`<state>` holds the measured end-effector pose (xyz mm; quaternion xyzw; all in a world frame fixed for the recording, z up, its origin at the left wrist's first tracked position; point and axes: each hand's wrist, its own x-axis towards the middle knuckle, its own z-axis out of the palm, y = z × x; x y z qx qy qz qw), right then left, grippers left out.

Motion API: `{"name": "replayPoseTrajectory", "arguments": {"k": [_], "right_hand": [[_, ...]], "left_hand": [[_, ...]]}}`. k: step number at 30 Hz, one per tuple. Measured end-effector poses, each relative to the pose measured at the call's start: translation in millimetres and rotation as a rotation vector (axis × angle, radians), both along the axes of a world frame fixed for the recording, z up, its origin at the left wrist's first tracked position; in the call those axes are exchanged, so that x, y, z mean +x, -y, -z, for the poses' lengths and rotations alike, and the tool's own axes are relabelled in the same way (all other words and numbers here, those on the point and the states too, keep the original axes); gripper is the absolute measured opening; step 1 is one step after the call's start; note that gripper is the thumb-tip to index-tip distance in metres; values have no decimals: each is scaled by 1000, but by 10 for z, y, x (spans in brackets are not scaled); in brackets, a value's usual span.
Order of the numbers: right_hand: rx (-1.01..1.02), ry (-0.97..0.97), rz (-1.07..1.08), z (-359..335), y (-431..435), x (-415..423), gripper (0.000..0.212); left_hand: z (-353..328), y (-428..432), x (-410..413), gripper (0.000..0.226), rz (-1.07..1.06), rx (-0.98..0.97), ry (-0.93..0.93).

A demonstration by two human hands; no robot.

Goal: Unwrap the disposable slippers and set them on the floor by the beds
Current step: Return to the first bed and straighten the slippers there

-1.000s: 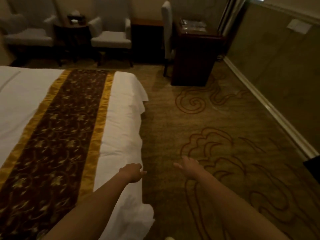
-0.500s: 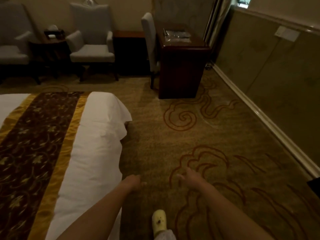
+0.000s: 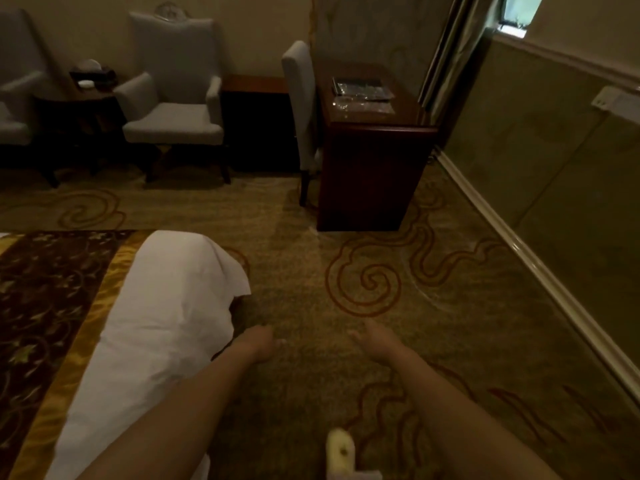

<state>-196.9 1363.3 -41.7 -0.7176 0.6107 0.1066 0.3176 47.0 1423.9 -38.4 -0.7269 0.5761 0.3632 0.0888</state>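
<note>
Bed is my landmark: white sheet, brown-and-gold runner across it. Both my arms reach forward over the patterned carpet, just past the bed's corner. Left hand hangs close beside the corner, fingers loosely curled, gripping nothing. Right hand is farther from the bed, fingers slack and spread, also gripping nothing. One pale yellow shoe shows below the hands, on the carpet. Well beyond the bed stands a dark wooden desk; clear wrapped packets lie on its top, and I cannot tell whether they are the slippers. Grey armchair beyond the bed's foot.
</note>
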Motion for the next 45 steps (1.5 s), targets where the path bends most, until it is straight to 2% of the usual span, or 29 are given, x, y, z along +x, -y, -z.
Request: {"name": "replayPoseTrajectory", "arguments": {"k": [9, 15, 19, 25, 35, 42, 45], "right_hand": [[28, -43, -239, 218, 2247, 947, 64], [53, -53, -401, 187, 3372, 1777, 61], [79, -55, -467, 305, 4049, 2456, 59], [110, -91, -543, 376, 5154, 3584, 64], [87, -113, -719, 247, 6634, 5521, 55], [118, -134, -881, 406, 7632, 7120, 63], [91, -162, -1072, 460, 7959, 8001, 61]], "left_hand": [[91, 1825, 712, 46, -194, -8, 27], [40, 2638, 1360, 51, -372, 6, -48], [195, 3164, 1949, 56, -460, 46, -35], [402, 4079, 2973, 58, -593, 46, -71], [372, 5233, 4521, 51, -718, 49, -85], [506, 5852, 5673, 48, -971, 84, -128], [578, 6038, 6169, 47, -1113, 66, -140]]}}
